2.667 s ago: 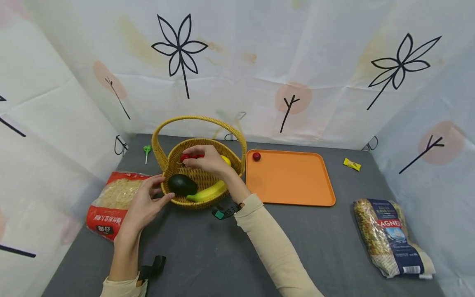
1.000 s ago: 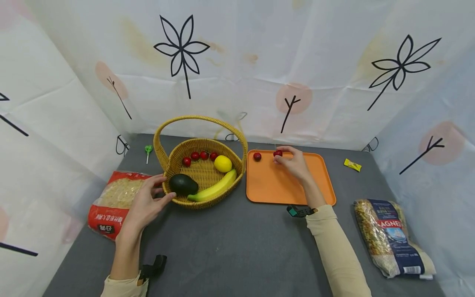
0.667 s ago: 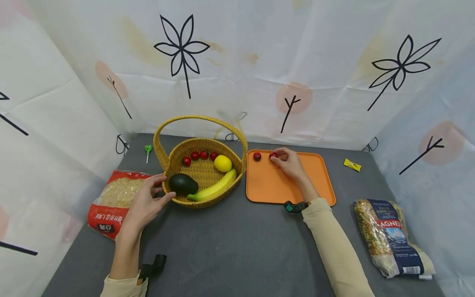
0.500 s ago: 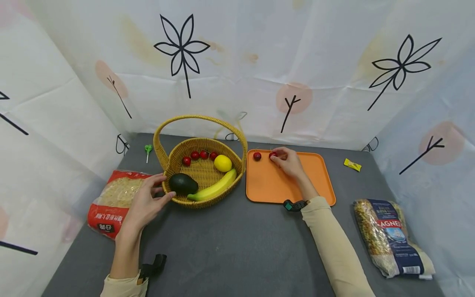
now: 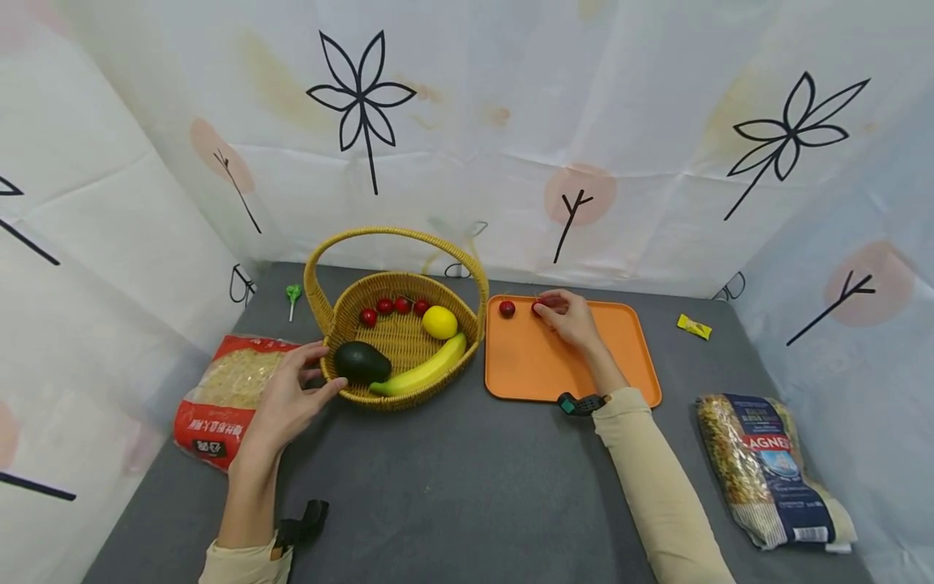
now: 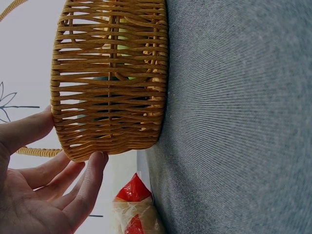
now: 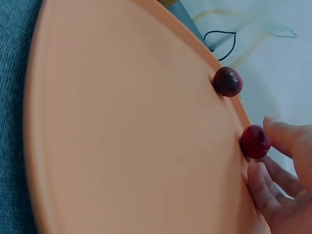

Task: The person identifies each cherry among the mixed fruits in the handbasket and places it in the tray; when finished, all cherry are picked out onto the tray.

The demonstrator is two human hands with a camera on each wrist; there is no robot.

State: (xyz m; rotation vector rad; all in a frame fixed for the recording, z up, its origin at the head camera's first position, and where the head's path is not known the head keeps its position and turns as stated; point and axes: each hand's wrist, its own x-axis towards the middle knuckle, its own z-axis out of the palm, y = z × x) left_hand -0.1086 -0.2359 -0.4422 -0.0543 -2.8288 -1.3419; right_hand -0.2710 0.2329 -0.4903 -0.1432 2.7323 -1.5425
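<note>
At its near left side, a yellow wicker basket (image 5: pixel 397 403) is held by my left hand (image 5: pixel 288 401). In the left wrist view, the thumb touches the basket's rim and the fingers lie against its woven wall (image 6: pixel 109 97). The basket contains a dark green avocado (image 5: pixel 361 362), a banana (image 5: pixel 423 371), a lemon (image 5: pixel 439 323) and several cherries (image 5: pixel 402 305). Over the back of an orange tray (image 5: pixel 562 357), my right hand (image 5: pixel 572 320) pinches a cherry (image 7: pixel 255 142) between thumb and fingers, down at the tray surface. Another cherry (image 5: pixel 507 309) lies just left of it.
A red bag of pasta (image 5: pixel 233 389) lies left of the basket, with a green lollipop (image 5: pixel 293 294) behind it. Far right are a blue pasta bag (image 5: pixel 773 466) and a small yellow wrapped candy (image 5: pixel 694 327). White patterned cloth (image 5: pixel 467 146) walls the grey table.
My right hand has carried a cherry from the basket rightward to the tray, then shifted slightly left and lowered it beside the other cherry. My left hand has stayed at the basket.
</note>
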